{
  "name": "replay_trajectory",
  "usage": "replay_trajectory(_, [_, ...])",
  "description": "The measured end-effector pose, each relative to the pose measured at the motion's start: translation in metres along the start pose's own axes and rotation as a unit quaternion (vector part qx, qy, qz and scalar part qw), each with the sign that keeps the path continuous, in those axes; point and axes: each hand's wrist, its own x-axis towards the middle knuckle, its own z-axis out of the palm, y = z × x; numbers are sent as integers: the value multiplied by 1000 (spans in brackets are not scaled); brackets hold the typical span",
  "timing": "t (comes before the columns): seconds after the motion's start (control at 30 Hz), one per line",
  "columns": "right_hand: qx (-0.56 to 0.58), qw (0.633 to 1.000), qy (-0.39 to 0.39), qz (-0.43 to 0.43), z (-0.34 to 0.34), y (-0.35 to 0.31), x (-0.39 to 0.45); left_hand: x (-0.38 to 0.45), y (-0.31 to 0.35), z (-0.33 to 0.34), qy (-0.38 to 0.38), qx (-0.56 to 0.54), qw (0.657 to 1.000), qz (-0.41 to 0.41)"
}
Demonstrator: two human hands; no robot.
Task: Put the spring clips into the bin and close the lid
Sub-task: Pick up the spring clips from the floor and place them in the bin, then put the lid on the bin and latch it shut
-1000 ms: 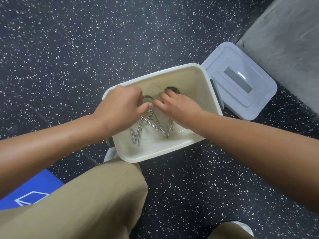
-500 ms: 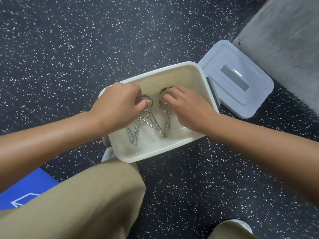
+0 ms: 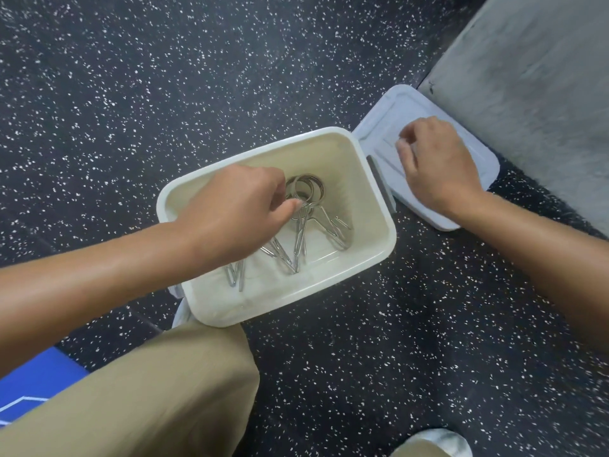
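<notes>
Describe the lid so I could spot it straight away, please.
Start at the white bin in the middle of the dark speckled floor. Just off its far right corner, beside the grey mat, lies the lid, flat on the floor with the right hand resting on it. It is the only pale blue-grey flat panel here.

Prob. a gym: black speckled rubber floor (image 3: 164,94), blue mat (image 3: 36,387)
</notes>
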Motion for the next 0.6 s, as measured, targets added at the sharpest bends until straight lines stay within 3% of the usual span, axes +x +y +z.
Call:
replay_trajectory(0.07, [-29,996,-39,80,13,24,9,1,2,-2,-1,-1,1000,0])
replay_trajectory(0.17, [-77,984,-92,132,33,52,13,3,2,-5,-5,-4,1000,5])
replay_trajectory(0.3, [-120,973,-126,152,54,68,11,5,3,-6,-15,16,1000,14])
replay_trajectory(0.5, [-73,971,-136,181,60,85,28,3,3,-6,-30,40,999,14])
replay_trajectory(0.6, [-96,975,-137,145,58,89,32,4,4,-4,-26,51,998,19])
